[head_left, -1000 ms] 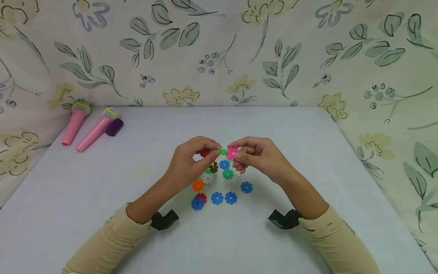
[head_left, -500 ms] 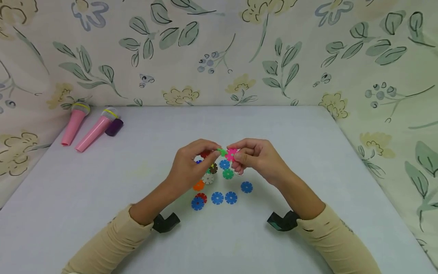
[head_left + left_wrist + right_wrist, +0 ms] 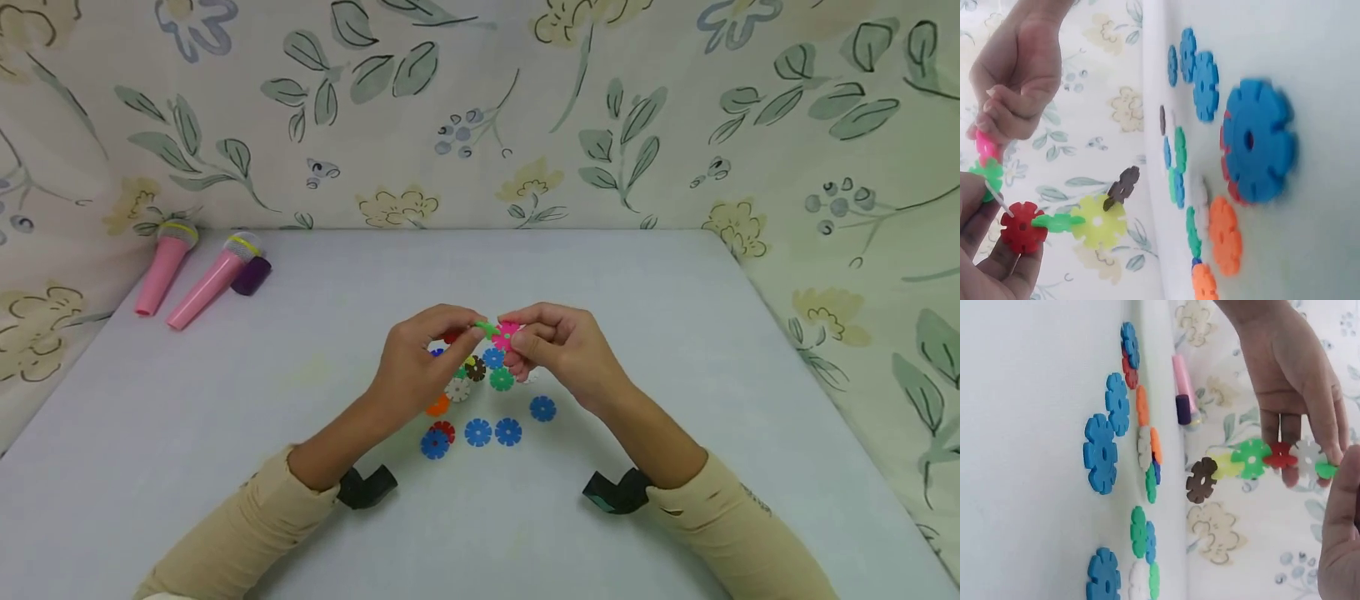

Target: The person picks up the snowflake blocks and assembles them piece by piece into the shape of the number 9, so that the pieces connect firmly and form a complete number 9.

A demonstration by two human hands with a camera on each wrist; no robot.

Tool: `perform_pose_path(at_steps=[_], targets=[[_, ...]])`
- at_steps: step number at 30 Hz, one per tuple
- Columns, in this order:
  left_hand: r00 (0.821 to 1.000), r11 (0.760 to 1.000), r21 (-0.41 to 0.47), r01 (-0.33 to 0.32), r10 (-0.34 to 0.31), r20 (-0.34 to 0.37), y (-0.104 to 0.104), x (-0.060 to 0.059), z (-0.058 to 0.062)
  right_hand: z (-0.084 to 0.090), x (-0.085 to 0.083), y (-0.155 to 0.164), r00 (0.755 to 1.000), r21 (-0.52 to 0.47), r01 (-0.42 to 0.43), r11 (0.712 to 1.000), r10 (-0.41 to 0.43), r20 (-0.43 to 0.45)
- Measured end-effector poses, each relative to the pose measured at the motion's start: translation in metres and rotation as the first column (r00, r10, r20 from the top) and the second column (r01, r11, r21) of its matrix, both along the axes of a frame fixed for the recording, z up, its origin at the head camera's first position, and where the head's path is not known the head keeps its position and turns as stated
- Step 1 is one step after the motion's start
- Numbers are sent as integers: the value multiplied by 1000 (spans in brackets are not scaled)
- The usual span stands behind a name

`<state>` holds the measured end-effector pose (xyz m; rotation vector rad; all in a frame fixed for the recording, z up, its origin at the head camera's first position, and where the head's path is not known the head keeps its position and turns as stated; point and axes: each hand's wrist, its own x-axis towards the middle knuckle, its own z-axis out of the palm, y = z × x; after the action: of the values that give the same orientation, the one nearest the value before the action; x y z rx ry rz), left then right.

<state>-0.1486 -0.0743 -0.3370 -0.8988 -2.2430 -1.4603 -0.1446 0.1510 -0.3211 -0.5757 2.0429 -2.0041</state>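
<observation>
Joining the pink disc [image 3: 505, 337] to the light-green disc [image 3: 988, 172] seems to be the step in hand. The fingers of the right hand [image 3: 566, 337] pinch the pink one; those of the left hand [image 3: 420, 350] grip the green end of a chain [image 3: 1252, 450]. Both discs meet between the fingertips (whether their slots have fully engaged, I cannot tell). To do it well, pinch close to the joint, keep the discs crosswise, match notch to notch and push straight, lest the rims bend.

Below the left fingers hang the white disc [image 3: 1302, 450], red disc [image 3: 1016, 219], another green, a yellow disc [image 3: 1099, 234] and a brown disc [image 3: 1125, 182]. All look like thin, smooth plastic, petal-notched and pierced in the middle. Loose blue discs [image 3: 477, 432] lie flat on the table [image 3: 225, 400], lower than the fingers.
</observation>
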Motion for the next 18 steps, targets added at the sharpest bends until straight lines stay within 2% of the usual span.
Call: perform_pose_path(at_steps=[6, 9, 12, 15, 18], targets=[[999, 999, -33, 40, -39, 33, 0, -1, -1, 3, -1, 3, 1000, 51, -6, 999, 5, 15], [999, 996, -80, 35, -34, 15, 1, -1, 2, 7, -5, 7, 999, 80, -38, 996, 37, 10], [998, 995, -83, 63, -62, 19, 3, -1, 6, 14, -9, 12, 999, 107, -47, 993, 50, -18], [991, 994, -43, 104, -100, 88, 4, 0, 10, 18, -12, 20, 999, 109, -26, 994, 31, -43], [971, 990, 51, 132, -139, 195, 3, -1, 11, 17, -19, 32, 997, 124, 28, 992, -20, -68]])
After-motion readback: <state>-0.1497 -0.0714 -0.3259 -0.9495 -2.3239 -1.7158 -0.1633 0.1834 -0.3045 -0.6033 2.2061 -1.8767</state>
